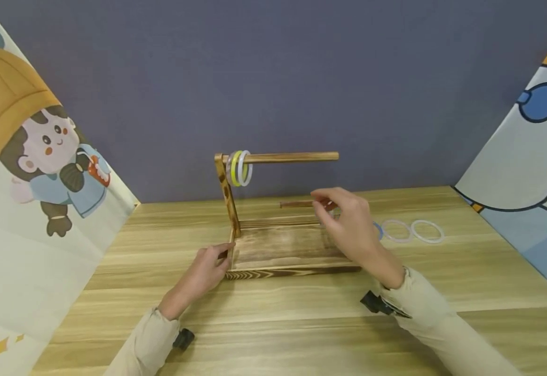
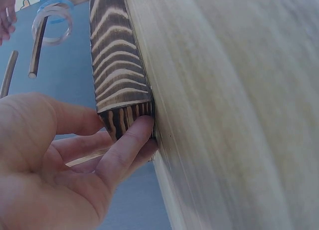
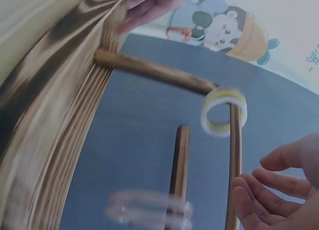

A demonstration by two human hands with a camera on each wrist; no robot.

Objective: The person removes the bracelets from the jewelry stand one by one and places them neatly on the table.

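My left hand [image 1: 212, 266] grips the left end of a wooden rack's base [image 1: 297, 273]; in the left wrist view, thumb and fingers close around the dark-grained base end [image 2: 122, 113]. On the rack's upper bar [image 1: 297, 156], near the upright [image 1: 228, 196], hang a yellow ring [image 1: 233, 168], a white ring [image 1: 241, 168] and a purplish ring. My right hand [image 1: 350, 224] is in front of the lower bar [image 1: 297, 204], fingers loosely bent and holding nothing in the right wrist view. Pale clear rings [image 3: 149, 207] hang on the lower bar, mostly hidden by this hand in the head view.
Right of the rack, a blue ring [image 1: 378, 231], a pale pink ring [image 1: 397, 231] and a white ring [image 1: 427, 231] lie on the wood-grain table [image 1: 273, 324]. A grey-blue backdrop [image 1: 273, 78] rises behind, with cartoon-printed panels at both sides.
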